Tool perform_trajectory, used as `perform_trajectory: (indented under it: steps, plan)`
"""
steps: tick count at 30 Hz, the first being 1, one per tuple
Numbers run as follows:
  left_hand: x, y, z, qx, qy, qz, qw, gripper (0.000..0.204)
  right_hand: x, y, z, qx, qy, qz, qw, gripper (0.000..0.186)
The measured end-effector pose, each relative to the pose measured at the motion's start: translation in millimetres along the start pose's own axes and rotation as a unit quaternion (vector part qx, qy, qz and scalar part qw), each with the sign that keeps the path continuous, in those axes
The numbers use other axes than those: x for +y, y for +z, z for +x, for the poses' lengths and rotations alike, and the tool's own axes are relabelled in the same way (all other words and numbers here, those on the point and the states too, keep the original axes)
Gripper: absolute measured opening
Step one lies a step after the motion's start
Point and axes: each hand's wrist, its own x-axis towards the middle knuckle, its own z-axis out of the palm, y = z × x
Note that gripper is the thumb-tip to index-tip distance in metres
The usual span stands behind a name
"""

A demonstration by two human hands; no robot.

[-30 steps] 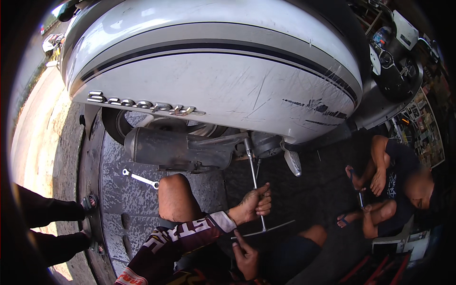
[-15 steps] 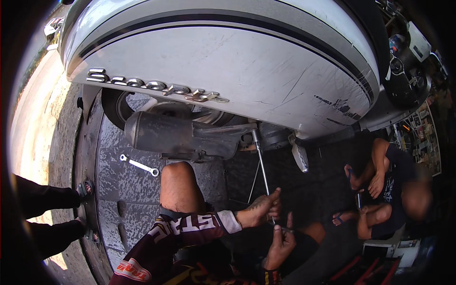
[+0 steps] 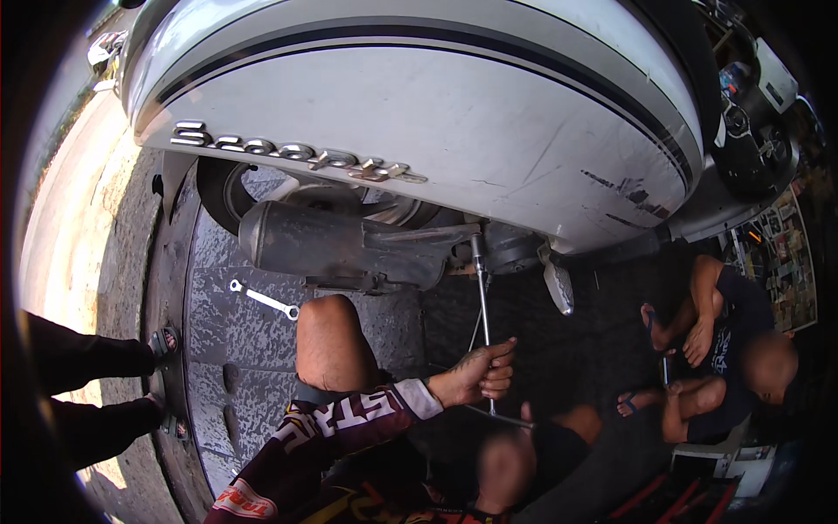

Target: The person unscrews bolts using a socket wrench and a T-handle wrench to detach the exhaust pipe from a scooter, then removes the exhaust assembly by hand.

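Under the white scooter body (image 3: 419, 113), seen from our head camera, we crouch with a bare knee (image 3: 330, 336) raised over the grey patterned mat (image 3: 218, 349). Our left hand (image 3: 478, 374) is closed around the shaft of a long T-handled socket wrench (image 3: 481, 306), which stands nearly upright with its top end up among the engine parts just right of the dull grey muffler (image 3: 336, 244); we cannot see the socket itself or whether it is seated on a fastener. Our right hand (image 3: 525, 410) shows only as a thumb and a bit of palm by the crossbar at the wrench's lower end, so we cannot tell whether it is open or gripping. A small open-ended spanner (image 3: 264, 299) lies on the mat, apart from us, below the rear wheel (image 3: 253, 188). Someone's dark trouser legs and sandals (image 3: 161, 345) stand at the left edge of the mat, and another person (image 3: 724, 349) sits on the floor to the right. To do this well, we judge the shaft should stay in line with the fastener, the left hand steadying it while the crossbar is turned, so the socket does not slip off.
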Motion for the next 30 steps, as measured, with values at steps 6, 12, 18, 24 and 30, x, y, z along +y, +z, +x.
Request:
perform_trajectory:
  steps: [6, 12, 18, 24, 30]
  plan:
    - [-4, 2, 11, -0.044, -0.015, -0.018, 0.999, 0.046, 77, -25, -4, -0.12, 0.073, -0.301, 0.943, 0.053]
    - [-4, 3, 10, -0.05, -0.004, -0.022, 0.998, 0.046, 66, -55, 41, 0.164, 0.068, 0.093, 0.98, 0.048]
    - [7, -3, 10, -0.045, -0.018, -0.016, 0.999, 0.045, 19, -1, 0, -0.011, -0.04, -0.201, 0.979, 0.05]
    - [7, -24, 20, -0.015, 0.015, -0.01, 1.0, 0.046, 73, -3, 8, -0.025, 0.176, -0.259, 0.949, 0.051]
    - [18, -12, 6, 0.118, 0.027, 0.134, 0.984, 0.046, 90, -24, 21, 0.267, 0.049, 0.014, 0.962, 0.034]
